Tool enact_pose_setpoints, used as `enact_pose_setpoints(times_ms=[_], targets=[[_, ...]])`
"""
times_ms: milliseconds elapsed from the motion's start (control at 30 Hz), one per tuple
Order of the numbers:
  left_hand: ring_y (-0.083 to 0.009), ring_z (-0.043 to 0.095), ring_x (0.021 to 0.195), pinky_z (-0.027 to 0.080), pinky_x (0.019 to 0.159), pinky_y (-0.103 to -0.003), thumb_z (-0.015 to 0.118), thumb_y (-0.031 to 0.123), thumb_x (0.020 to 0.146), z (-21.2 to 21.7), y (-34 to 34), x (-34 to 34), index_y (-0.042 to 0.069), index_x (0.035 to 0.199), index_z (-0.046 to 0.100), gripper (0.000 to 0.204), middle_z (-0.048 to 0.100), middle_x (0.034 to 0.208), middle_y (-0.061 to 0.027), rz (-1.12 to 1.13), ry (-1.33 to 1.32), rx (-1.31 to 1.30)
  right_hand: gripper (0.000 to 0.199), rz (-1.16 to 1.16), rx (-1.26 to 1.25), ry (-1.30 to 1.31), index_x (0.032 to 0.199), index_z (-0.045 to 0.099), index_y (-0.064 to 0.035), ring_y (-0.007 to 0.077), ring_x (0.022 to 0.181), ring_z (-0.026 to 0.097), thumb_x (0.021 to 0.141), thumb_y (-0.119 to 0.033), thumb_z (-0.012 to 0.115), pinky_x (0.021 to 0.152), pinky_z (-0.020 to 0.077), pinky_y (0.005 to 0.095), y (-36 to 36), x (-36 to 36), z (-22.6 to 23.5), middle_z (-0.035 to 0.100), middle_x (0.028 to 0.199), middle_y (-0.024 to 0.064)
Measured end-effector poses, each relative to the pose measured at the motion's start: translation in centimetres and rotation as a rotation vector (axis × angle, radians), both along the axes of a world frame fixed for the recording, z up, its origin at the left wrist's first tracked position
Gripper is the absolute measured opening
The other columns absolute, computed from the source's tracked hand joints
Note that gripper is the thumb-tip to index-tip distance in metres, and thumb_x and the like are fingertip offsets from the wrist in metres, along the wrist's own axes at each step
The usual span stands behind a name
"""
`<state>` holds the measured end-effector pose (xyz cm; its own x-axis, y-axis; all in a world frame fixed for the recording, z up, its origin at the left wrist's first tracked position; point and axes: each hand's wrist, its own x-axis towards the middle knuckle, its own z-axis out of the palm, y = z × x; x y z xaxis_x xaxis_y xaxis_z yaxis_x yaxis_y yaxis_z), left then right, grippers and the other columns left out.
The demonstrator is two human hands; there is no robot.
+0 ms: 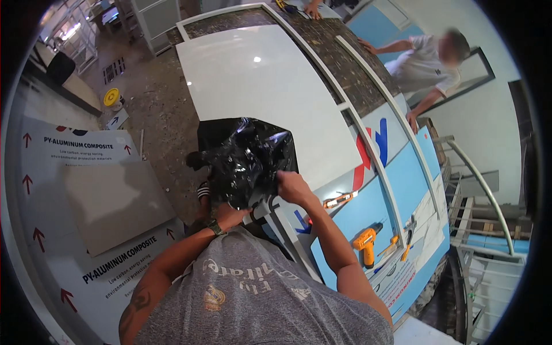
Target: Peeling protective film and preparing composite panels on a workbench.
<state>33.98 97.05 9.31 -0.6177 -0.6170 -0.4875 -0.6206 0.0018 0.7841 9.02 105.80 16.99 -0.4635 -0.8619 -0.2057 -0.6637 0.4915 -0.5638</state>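
A crumpled, shiny black plastic sheet [244, 164] is bunched up in front of me, over the near end of a large glossy white panel [264, 75]. My right hand [292, 187] is closed on the right edge of the plastic. At its lower edge, my left hand [231, 216] is closed on gathered plastic, its fingers partly hidden by the folds. The white panel lies flat on the worktable beside a long white metal frame bar [368, 141]. Just right of my right hand, an orange utility knife [339, 200] rests on the boards.
An orange cordless drill [365, 244] and an orange-handled screwdriver [393, 242] lie at right on a blue sheet [339, 224]. Across the table stands a person in a white shirt [422, 63]; another person's hand [313, 8] shows at the far end. Printed boards [46, 190] stand at left, near a yellow-lidded bucket [112, 99].
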Motion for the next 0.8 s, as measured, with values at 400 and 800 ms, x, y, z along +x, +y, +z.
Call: enact_pose_setpoints(times_ms=[400, 800], targets=[[-0.0283, 0.066, 0.121, 0.051, 0.109, -0.04, 0.069, 0.026, 0.098, -14.4, -0.2, -1.8, 0.006, 0.149, 0.054, 0.057, 0.065, 0.142, -0.0089, 0.266, 0.756, 0.158, 0.027, 0.343, -0.447, 0.36, 0.113, 0.071, -0.008, 0.0386, 0.096, 0.066, 0.091, -0.023, 0.072, 0.082, 0.0548, 0.0457, -24.1, -1.5, -3.4, 0.07, 0.114, 0.0153], [-0.0286, 0.062, 0.128, 0.047, 0.114, -0.041, 0.063, 0.024, 0.102, -8.3, -1.3, -2.0, 0.006, 0.156, 0.045, 0.059, 0.058, 0.15, -0.0119, 0.604, 0.853, 0.62, 0.031, 0.272, -0.379, 0.333, 0.106, 0.071, -0.002, 0.0397, 0.095, 0.066, 0.092, -0.029, 0.065, 0.085, 0.0535, 0.0449, -29.7, 3.8, -10.2, 0.073, 0.104, 0.0172]])
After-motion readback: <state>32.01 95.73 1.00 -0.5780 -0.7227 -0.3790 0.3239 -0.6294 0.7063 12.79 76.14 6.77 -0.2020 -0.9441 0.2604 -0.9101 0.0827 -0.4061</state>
